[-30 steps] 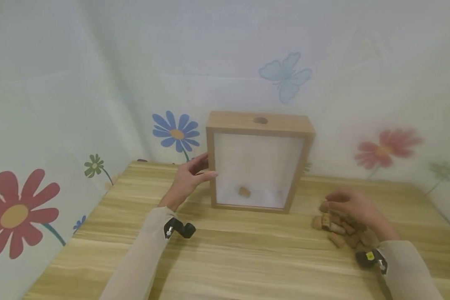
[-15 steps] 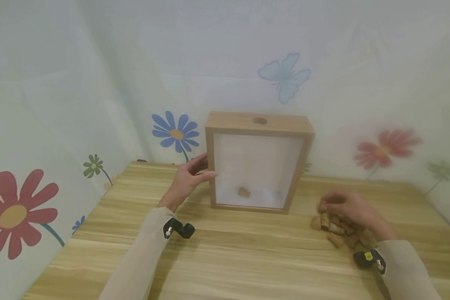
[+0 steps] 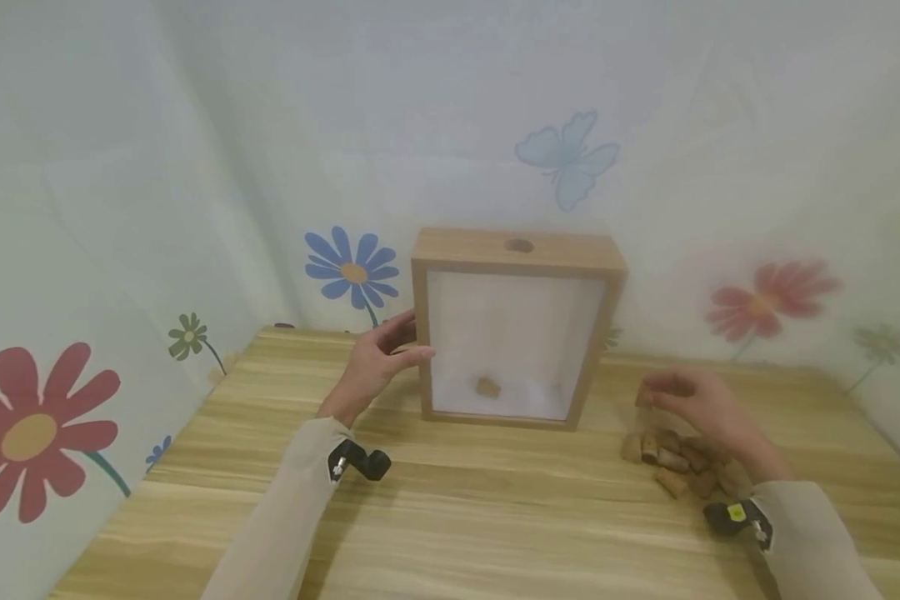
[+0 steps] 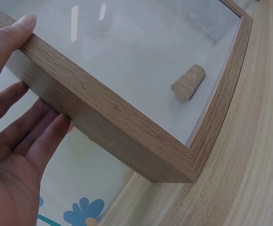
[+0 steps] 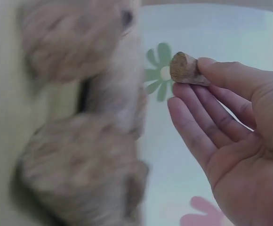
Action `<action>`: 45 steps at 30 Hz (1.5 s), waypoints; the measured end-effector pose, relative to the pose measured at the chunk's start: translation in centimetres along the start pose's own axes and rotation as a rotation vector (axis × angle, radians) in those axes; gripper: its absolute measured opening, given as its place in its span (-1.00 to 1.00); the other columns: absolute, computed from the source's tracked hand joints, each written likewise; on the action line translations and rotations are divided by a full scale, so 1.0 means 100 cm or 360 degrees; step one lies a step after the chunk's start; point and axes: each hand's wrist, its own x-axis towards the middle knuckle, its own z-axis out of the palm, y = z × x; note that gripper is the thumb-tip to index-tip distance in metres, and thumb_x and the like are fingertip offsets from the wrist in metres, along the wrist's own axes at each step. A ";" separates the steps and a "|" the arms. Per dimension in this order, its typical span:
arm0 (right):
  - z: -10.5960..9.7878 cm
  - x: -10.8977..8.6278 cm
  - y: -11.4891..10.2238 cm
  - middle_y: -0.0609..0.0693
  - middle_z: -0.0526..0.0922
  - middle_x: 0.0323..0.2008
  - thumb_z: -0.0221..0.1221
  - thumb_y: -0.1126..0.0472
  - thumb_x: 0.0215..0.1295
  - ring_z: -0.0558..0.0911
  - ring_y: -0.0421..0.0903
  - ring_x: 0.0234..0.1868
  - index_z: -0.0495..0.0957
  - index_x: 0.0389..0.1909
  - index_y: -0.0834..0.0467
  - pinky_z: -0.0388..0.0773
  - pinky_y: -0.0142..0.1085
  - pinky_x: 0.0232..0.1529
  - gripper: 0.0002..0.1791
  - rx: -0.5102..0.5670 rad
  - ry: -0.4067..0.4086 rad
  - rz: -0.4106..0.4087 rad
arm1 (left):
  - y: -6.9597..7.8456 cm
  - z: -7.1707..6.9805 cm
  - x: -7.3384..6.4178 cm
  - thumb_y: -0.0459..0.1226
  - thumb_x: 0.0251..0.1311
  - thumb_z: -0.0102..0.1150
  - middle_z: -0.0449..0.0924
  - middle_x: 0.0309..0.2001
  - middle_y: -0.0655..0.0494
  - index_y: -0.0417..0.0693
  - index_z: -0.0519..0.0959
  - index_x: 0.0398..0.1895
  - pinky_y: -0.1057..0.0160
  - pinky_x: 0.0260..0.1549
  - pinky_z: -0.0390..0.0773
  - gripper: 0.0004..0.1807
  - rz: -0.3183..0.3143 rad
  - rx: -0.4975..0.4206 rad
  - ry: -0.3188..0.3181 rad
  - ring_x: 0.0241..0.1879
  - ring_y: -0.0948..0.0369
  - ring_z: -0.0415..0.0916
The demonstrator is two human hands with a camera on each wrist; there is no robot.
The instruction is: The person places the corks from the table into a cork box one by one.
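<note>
A wooden shadow box [image 3: 519, 333] with a clear front and a round hole [image 3: 520, 246] in its top edge stands upright on the table. One cork [image 4: 189, 82] lies inside, at the bottom. My left hand [image 3: 371, 367] grips the box's left side, thumb over the front frame and fingers against the side and back. Over on the right, my right hand [image 3: 701, 408] is just above a pile of corks [image 3: 675, 462]. In the right wrist view it pinches a single tapered cork [image 5: 184, 68] between thumb and fingers.
The wood-grain table [image 3: 495, 517] runs under everything. Right behind it hangs a pale sheet [image 3: 450, 108] printed with flowers and a butterfly. A black camera mount sits on each wrist.
My right hand has lifted slightly from the pile, a cork pinched in it. My left hand and the box stay in place.
</note>
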 end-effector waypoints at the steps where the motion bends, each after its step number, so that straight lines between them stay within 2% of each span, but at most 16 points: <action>1: -0.001 0.001 -0.002 0.18 0.76 0.08 0.24 0.14 0.57 0.69 0.11 0.14 0.62 0.22 0.32 0.57 -0.18 0.21 -0.62 -0.0007 0.0032 -0.0011 | -0.001 0.000 0.000 -0.23 0.28 0.52 0.59 0.32 -0.04 -0.06 0.42 0.56 0.14 0.28 0.56 -0.21 -0.0003 -0.0003 -0.0001 0.32 0.06 0.51; 5: -0.010 0.005 -0.016 0.20 0.76 0.07 0.26 0.15 0.57 0.68 -0.27 0.02 0.62 0.22 0.29 0.51 -0.53 0.06 -0.63 0.0045 0.0163 -0.0036 | -0.003 0.000 -0.001 -0.24 0.28 0.52 0.59 0.33 -0.04 -0.07 0.42 0.56 0.15 0.28 0.56 -0.21 -0.0010 -0.0009 0.0002 0.33 0.06 0.51; 8: -0.016 0.011 -0.031 0.27 0.73 0.09 0.27 0.19 0.56 0.63 -0.47 -0.07 0.60 0.25 0.32 0.51 -0.60 -0.03 -0.61 0.0075 0.0281 -0.0073 | -0.002 0.000 -0.002 -0.25 0.29 0.51 0.59 0.32 -0.04 -0.07 0.42 0.56 0.14 0.28 0.56 -0.22 -0.0007 -0.0004 0.0017 0.32 0.06 0.51; 10: -0.020 0.015 -0.042 0.31 0.72 0.09 0.27 0.22 0.54 0.60 -0.52 -0.10 0.59 0.26 0.33 0.51 -0.62 -0.07 -0.61 0.0069 0.0357 -0.0118 | -0.002 -0.001 -0.002 -0.26 0.29 0.51 0.59 0.33 -0.04 -0.08 0.42 0.56 0.14 0.28 0.56 -0.22 0.0000 -0.0005 0.0021 0.32 0.07 0.51; 15: -0.037 0.027 -0.077 0.15 0.76 0.07 0.31 0.19 0.52 0.65 -0.44 -0.08 0.62 0.26 0.25 0.55 -0.61 -0.06 -0.60 0.0059 0.0495 -0.0193 | -0.001 -0.001 -0.001 -0.27 0.29 0.51 0.58 0.34 -0.05 -0.06 0.42 0.56 0.14 0.29 0.56 -0.22 0.0007 -0.0038 0.0002 0.34 0.06 0.51; 17: -0.046 0.030 -0.088 0.02 0.77 0.08 0.33 0.09 0.51 0.66 -0.39 -0.03 0.62 0.28 0.17 0.53 -0.60 -0.02 -0.57 0.0066 0.0519 -0.0161 | -0.001 0.001 0.000 -0.27 0.28 0.51 0.58 0.35 -0.05 -0.06 0.42 0.55 0.14 0.28 0.57 -0.22 0.0005 -0.0053 -0.0002 0.35 0.06 0.50; 21: -0.064 0.040 -0.108 -0.07 0.76 0.09 0.34 -0.05 0.48 0.67 -0.27 0.04 0.61 0.31 0.08 0.53 -0.56 0.03 -0.51 0.0139 0.0538 -0.0111 | -0.001 0.004 0.002 -0.28 0.27 0.51 0.55 0.38 -0.08 -0.07 0.42 0.56 0.14 0.26 0.58 -0.21 0.0010 -0.0069 -0.0007 0.37 0.01 0.48; 24: -0.077 0.045 -0.121 -0.12 0.73 0.12 0.32 -0.16 0.46 0.68 -0.17 -0.07 0.58 0.36 0.00 0.65 -0.41 -0.26 -0.44 0.0161 0.0543 -0.0028 | 0.000 0.005 0.002 -0.29 0.28 0.51 0.54 0.39 -0.09 -0.07 0.41 0.56 0.13 0.26 0.58 -0.21 0.0008 -0.0068 -0.0007 0.37 0.00 0.48; 26: -0.085 0.046 -0.130 -0.13 0.71 0.15 0.32 -0.24 0.43 0.66 -0.11 -0.13 0.57 0.38 -0.08 0.65 -0.30 -0.47 -0.40 0.0160 0.0547 0.0038 | 0.001 0.006 0.003 -0.30 0.27 0.51 0.54 0.38 -0.09 -0.06 0.42 0.56 0.11 0.26 0.59 -0.21 0.0004 -0.0073 -0.0004 0.37 0.00 0.48; 27: -0.089 0.048 -0.134 -0.13 0.70 0.18 0.32 -0.27 0.41 0.65 -0.11 -0.12 0.57 0.38 -0.10 0.63 -0.29 -0.50 -0.39 0.0152 0.0554 0.0058 | 0.001 0.007 0.003 -0.30 0.27 0.51 0.54 0.39 -0.08 -0.05 0.42 0.56 0.12 0.26 0.59 -0.21 0.0003 -0.0073 -0.0004 0.37 0.01 0.48; 28: -0.092 0.049 -0.138 -0.12 0.69 0.20 0.32 -0.28 0.41 0.65 -0.10 -0.09 0.56 0.39 -0.12 0.64 -0.29 -0.49 -0.38 0.0154 0.0557 0.0067 | 0.001 0.007 0.003 -0.30 0.27 0.51 0.55 0.38 -0.07 -0.04 0.42 0.56 0.12 0.26 0.59 -0.21 0.0001 -0.0075 -0.0004 0.37 0.01 0.49; 30: -0.097 0.052 -0.148 -0.10 0.67 0.25 0.32 -0.27 0.40 0.63 -0.09 0.04 0.55 0.41 -0.13 0.68 -0.33 -0.25 -0.37 0.0187 0.0552 0.0058 | 0.001 0.008 0.003 -0.30 0.27 0.51 0.55 0.38 -0.07 -0.04 0.43 0.56 0.11 0.25 0.59 -0.22 0.0002 -0.0080 -0.0007 0.37 0.01 0.49; 32: -0.100 0.056 -0.157 -0.08 0.66 0.27 0.33 -0.23 0.42 0.58 -0.14 0.19 0.55 0.40 -0.12 0.60 -0.35 0.11 -0.39 0.0207 0.0553 0.0008 | 0.001 0.008 0.004 -0.30 0.27 0.51 0.56 0.38 -0.07 -0.03 0.43 0.56 0.12 0.25 0.59 -0.22 0.0005 -0.0086 -0.0010 0.36 0.02 0.49; 34: -0.101 0.059 -0.168 -0.07 0.67 0.27 0.34 -0.20 0.42 0.57 -0.14 0.22 0.56 0.40 -0.11 0.48 -0.29 0.30 -0.40 0.0201 0.0551 -0.0042 | 0.001 0.008 0.004 -0.30 0.27 0.50 0.55 0.38 -0.07 -0.03 0.43 0.56 0.13 0.24 0.60 -0.22 0.0010 -0.0090 -0.0017 0.36 0.02 0.49; 37: -0.100 0.064 -0.182 -0.06 0.69 0.23 0.34 -0.19 0.42 0.60 -0.14 0.20 0.58 0.37 -0.10 0.47 -0.18 0.35 -0.43 0.0162 0.0544 -0.0122 | 0.002 0.007 0.004 -0.30 0.28 0.50 0.55 0.38 -0.08 -0.04 0.42 0.56 0.13 0.24 0.60 -0.22 0.0017 -0.0096 -0.0022 0.37 0.01 0.49; 45: -0.086 0.083 -0.213 -0.01 0.74 0.16 0.38 -0.12 0.42 0.67 -0.19 0.10 0.64 0.30 0.02 0.58 -0.28 0.23 -0.47 0.0095 0.0470 -0.0252 | 0.000 0.004 0.002 -0.29 0.29 0.49 0.56 0.37 -0.09 -0.05 0.41 0.57 0.13 0.25 0.59 -0.21 0.0012 -0.0097 -0.0012 0.36 0.01 0.49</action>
